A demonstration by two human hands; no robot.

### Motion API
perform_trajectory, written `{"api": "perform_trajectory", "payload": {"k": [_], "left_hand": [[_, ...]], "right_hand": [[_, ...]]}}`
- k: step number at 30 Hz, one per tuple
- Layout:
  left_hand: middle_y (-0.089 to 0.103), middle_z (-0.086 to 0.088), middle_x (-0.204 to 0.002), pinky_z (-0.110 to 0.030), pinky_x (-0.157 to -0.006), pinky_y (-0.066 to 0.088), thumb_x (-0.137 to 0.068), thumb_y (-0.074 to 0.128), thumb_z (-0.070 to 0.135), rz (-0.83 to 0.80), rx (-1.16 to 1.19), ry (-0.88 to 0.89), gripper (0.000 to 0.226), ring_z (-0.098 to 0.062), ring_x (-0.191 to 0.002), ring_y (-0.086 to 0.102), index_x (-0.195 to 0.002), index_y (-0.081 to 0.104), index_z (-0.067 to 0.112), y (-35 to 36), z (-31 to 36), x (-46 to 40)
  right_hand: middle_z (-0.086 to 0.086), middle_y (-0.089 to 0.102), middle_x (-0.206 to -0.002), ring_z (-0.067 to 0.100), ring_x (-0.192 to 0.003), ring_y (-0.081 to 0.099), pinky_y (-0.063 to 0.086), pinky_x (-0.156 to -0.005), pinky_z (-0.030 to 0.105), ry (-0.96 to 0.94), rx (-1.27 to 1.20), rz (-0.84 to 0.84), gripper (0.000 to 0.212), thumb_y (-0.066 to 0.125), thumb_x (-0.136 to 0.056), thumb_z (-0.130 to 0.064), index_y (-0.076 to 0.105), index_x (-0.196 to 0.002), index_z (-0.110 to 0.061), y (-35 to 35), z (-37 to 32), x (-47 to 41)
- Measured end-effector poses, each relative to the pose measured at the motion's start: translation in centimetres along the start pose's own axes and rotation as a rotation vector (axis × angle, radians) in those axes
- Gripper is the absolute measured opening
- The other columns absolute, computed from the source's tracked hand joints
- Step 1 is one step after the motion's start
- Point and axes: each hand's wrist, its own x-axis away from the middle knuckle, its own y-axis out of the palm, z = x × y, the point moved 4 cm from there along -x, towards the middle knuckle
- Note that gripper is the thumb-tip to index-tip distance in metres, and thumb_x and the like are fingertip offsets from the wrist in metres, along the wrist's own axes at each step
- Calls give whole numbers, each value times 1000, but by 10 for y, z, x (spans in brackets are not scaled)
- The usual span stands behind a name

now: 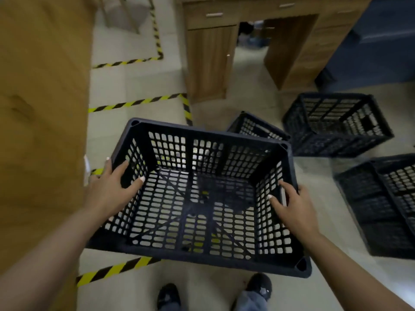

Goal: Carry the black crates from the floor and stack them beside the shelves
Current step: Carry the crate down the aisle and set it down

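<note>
An empty black lattice crate [197, 221] hangs in front of me above the floor, its opening facing up. My left hand [107, 187] grips its left wall, thumb inside and fingers over the rim. On the opposite wall, my right hand [292, 205] holds on the same way. Three more black crates stand on the floor: one [253, 126] just behind the carried crate and partly hidden by it, one [336, 124] further right, and one [381, 205] at the right edge.
A tall brown board surface [40, 131] fills the left side. A wooden desk [224, 52] with drawers stands ahead. Yellow-black hazard tape [139, 101] marks the pale floor. My two shoes [258, 286] show at the bottom.
</note>
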Motion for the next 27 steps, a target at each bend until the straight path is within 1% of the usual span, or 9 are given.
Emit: {"api": "perform_trajectory", "payload": {"k": [3,6,8,10,13,17,20,25,27], "left_hand": [[5,-4,-162,-54,-110,28,-80,33,79,-10,9,-72,82,-49,-136,23,-150,23,36,0,-71,4],[3,-3,-162,-57,-110,27,-76,28,82,-30,29,-138,86,-50,-136,22,-149,24,36,1,-133,6],[1,-2,-162,-58,-110,26,-73,30,80,-48,70,-186,89,-51,-136,20,-149,24,35,4,-170,6],[1,-2,-162,-57,-110,27,-71,28,80,-56,87,-216,91,-50,-136,19,-149,25,34,8,-198,7],[0,-2,-162,-56,-110,28,-76,33,80,-94,92,-250,86,-49,-136,20,-149,24,35,24,-234,1],[0,-4,-162,-53,-110,26,-78,35,78,-132,140,-303,83,-50,-137,19,-149,26,34,44,-261,-12],[-2,-3,-162,-51,-111,25,-87,42,68,-155,176,-319,75,-48,-139,17,-150,24,33,60,-269,-26],[0,-4,-162,-49,-111,26,-87,44,65,-146,205,-353,69,-47,-138,20,-145,36,29,99,-281,-51],[-2,-5,-162,-49,-112,25,-87,45,64,-153,201,-348,69,-48,-138,20,-146,35,29,122,-288,-62]], "right_hand": [[13,41,-141,35,-123,49,47,-97,44,-32,28,-68,57,61,-85,-50,47,-137,-30,46,-51,13],[14,36,-148,33,-132,42,44,-100,44,-68,76,-123,58,60,-86,-52,46,-138,-31,87,-96,23],[14,32,-151,32,-136,38,42,-101,43,-87,111,-162,58,60,-86,-52,45,-139,-31,112,-121,29],[15,29,-153,33,-135,39,42,-101,43,-110,129,-203,59,60,-86,-52,44,-139,-31,133,-141,33],[14,28,-153,34,-131,44,43,-99,42,-130,146,-262,58,60,-87,-50,44,-139,-30,161,-162,31],[14,26,-153,33,-123,51,46,-94,41,-153,164,-328,60,60,-87,-50,42,-141,-30,191,-182,18],[13,22,-154,33,-124,49,45,-95,42,-163,182,-358,62,59,-87,-51,39,-142,-31,212,-189,1],[12,19,-156,34,-127,47,48,-93,43,-213,197,-384,63,59,-86,-53,38,-142,-33,252,-186,-31],[12,19,-156,34,-129,44,46,-96,43,-210,207,-395,64,59,-87,-52,38,-143,-32,273,-181,-44]]}}
